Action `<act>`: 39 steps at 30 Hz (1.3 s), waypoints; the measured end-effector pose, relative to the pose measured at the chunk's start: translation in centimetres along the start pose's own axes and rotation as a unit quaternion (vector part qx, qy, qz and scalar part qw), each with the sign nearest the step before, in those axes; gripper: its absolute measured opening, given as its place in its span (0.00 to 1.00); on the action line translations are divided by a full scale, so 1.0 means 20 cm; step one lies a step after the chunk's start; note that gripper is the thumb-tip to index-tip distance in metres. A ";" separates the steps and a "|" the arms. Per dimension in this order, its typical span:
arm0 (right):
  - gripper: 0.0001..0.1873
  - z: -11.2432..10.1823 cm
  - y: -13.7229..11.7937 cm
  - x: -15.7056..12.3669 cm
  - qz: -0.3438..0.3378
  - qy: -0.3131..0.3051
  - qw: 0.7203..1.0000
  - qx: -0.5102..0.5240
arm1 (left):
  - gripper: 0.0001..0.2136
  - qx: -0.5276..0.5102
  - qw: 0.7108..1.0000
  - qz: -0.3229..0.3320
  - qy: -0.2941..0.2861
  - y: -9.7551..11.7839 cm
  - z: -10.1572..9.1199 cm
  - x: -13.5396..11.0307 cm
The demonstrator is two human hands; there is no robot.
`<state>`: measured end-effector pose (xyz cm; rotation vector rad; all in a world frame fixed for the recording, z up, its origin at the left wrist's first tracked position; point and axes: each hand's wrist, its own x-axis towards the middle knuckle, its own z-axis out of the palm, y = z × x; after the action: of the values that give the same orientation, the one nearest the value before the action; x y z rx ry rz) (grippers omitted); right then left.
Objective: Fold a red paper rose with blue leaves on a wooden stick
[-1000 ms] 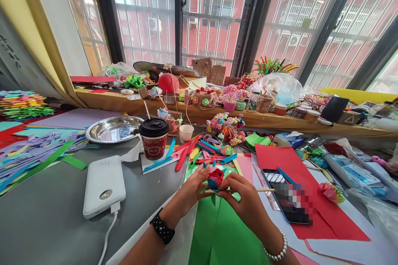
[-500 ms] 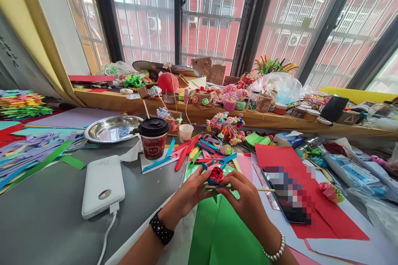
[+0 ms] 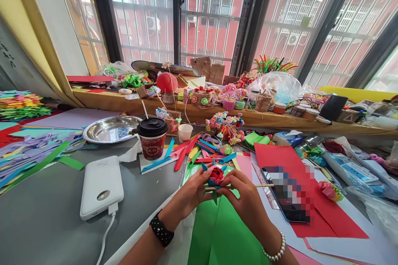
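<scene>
Between my hands is a paper flower with a pink-red centre and blue pointed petals. My left hand is closed on the flower's left side, thumb and fingers against the petals. My right hand pinches at the flower's right lower edge. A thin wooden stick runs crosswise below the bloom and passes through the fingers of my right hand; how it meets the flower is hidden. A small green paper leaf hangs under the bloom. Below my hands lies a green paper sheet.
A white power bank with a cable and a lidded dark-red cup stand to the left. Coloured paper strips lie ahead. On the right are a phone, red paper and another paper flower.
Hands, flower and stick hold nearly the same pose. The whole view has shifted very slightly; nothing has been taken up or let go.
</scene>
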<state>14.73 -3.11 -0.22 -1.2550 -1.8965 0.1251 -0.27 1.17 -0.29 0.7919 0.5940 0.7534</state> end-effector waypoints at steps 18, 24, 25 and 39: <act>0.02 0.03 0.01 -0.01 -0.057 0.026 0.996 -0.057 | 0.14 0.009 1.000 -0.010 -0.016 0.02 0.01 -0.02; 0.01 0.01 0.00 -0.01 -0.029 0.010 0.999 -0.029 | 0.16 0.038 0.999 -0.003 0.000 0.02 0.00 -0.02; 0.01 0.01 -0.01 -0.01 -0.025 0.009 0.999 -0.021 | 0.16 0.042 0.999 -0.002 -0.005 0.02 0.00 -0.02; 0.11 -0.02 0.01 -0.01 0.053 -0.031 0.996 -0.061 | 0.24 0.071 0.997 -0.011 -0.029 0.08 0.04 -0.05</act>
<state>15.23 -3.25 -0.20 -1.4493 -1.9146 0.1073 -0.85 0.78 1.59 0.9334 0.6075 0.6715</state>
